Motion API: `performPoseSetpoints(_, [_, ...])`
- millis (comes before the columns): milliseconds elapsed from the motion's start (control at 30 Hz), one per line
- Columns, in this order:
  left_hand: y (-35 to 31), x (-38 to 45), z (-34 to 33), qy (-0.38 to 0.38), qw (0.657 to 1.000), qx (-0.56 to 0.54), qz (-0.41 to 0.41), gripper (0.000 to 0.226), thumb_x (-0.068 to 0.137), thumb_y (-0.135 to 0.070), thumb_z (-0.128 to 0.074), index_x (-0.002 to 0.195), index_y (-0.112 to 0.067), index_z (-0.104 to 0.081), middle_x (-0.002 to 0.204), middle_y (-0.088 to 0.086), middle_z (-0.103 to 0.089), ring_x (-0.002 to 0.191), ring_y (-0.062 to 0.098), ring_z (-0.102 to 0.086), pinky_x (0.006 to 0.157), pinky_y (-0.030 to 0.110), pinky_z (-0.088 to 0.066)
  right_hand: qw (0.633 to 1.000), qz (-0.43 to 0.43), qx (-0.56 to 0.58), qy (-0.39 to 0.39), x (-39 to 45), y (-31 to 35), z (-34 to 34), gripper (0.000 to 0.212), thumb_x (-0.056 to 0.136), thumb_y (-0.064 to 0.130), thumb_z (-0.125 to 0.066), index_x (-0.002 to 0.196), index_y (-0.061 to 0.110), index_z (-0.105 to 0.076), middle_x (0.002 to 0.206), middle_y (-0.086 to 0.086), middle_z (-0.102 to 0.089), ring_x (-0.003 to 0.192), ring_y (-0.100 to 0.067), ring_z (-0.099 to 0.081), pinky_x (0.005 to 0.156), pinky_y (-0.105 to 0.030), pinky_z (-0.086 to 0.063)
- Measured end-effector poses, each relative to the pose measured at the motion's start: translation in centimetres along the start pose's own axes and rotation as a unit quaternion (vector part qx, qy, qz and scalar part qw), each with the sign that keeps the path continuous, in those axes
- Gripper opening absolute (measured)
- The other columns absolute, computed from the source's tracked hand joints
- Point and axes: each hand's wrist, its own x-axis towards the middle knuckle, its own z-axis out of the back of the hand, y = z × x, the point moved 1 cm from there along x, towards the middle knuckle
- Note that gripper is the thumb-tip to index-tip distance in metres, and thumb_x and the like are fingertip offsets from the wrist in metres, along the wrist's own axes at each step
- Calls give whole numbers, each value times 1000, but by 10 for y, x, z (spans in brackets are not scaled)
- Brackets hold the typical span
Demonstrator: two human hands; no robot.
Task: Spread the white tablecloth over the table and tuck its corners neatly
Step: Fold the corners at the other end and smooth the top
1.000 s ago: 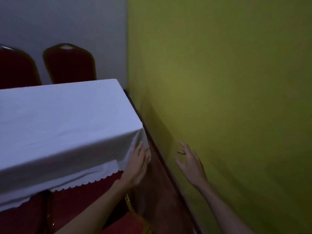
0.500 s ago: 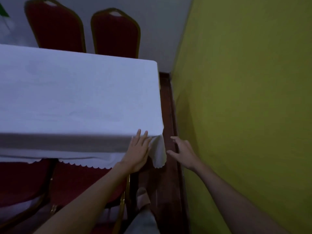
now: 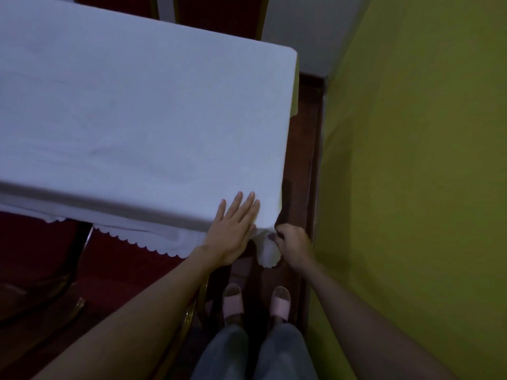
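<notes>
The white tablecloth [image 3: 142, 113] lies spread over the table, its scalloped hem hanging down the near side. My left hand [image 3: 233, 229] rests flat, fingers apart, on the cloth at the table's near right corner. My right hand [image 3: 292, 245] is just right of that corner, below the table edge, fingers pinched on the hanging corner flap [image 3: 267, 253] of the cloth. The table itself is hidden under the cloth.
A yellow-green wall [image 3: 411, 187] runs close along the right, leaving a narrow strip of dark red floor [image 3: 304, 149]. Red chairs [image 3: 214, 15] stand behind the table. Another red chair with a gold frame [image 3: 82, 253] sits under the near edge. My feet [image 3: 233, 303] stand below.
The view has tilted down and nearer to the corner. My right hand moved in from open air and closed on the hanging corner flap. My left hand slid up onto the tabletop edge.
</notes>
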Motion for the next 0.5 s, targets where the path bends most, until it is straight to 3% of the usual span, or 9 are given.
performPoseSetpoints(67, [-3,3,2,10,999,27,16,56,102,-38,-12,152,-21,7,161,-2,15,147,21,18,119,47,7,995,79,-52,7,-3,-7,16,18,93,25,-56,84,10,-59,91,-8,-61,91,-28,-59,66,-39,-45])
performPoseSetpoints(133, [-8,19,13,32,999,19,40,56,102,-40,-11,152,-21,4,161,-3,12,148,21,16,120,48,4,978,163,-112,-60,-9,-19,36,24,96,30,-51,85,9,-55,85,-7,-55,83,-26,-55,59,-39,-46])
performPoseSetpoints(200, [-15,41,28,47,996,-41,62,56,102,-41,-10,152,-20,-4,162,-3,7,148,22,13,120,50,3,966,185,-131,-121,-12,-29,54,34,96,42,-44,81,12,-50,80,-3,-50,75,-22,-50,50,-32,-40])
performPoseSetpoints(233, [-19,48,35,33,994,-74,71,55,102,-40,-12,152,-18,-11,163,-2,2,149,23,11,120,51,2,972,170,-111,-116,-11,-32,60,35,94,48,-45,84,14,-49,84,0,-49,77,-19,-47,52,-29,-39])
performPoseSetpoints(333, [-19,46,34,-77,984,-87,132,51,103,-35,-17,151,-15,-19,163,4,-3,149,24,7,119,50,2,991,107,-30,-72,3,-33,68,43,90,51,-55,111,14,-50,112,0,-51,101,-18,-45,80,-32,-43])
performPoseSetpoints(400, [-12,33,20,-60,983,-64,164,55,102,-39,-16,153,-18,-5,162,3,9,148,26,15,117,52,7,987,123,-41,-91,16,-24,69,44,94,39,-54,127,10,-48,133,-8,-48,120,-25,-44,98,-37,-40])
performPoseSetpoints(500, [-2,24,2,-13,989,-43,144,60,100,-47,-10,149,-26,17,158,-1,27,143,23,30,115,53,14,978,150,-45,-136,35,2,69,41,99,29,-45,138,13,-43,149,-9,-38,136,-26,-35,110,-42,-33])
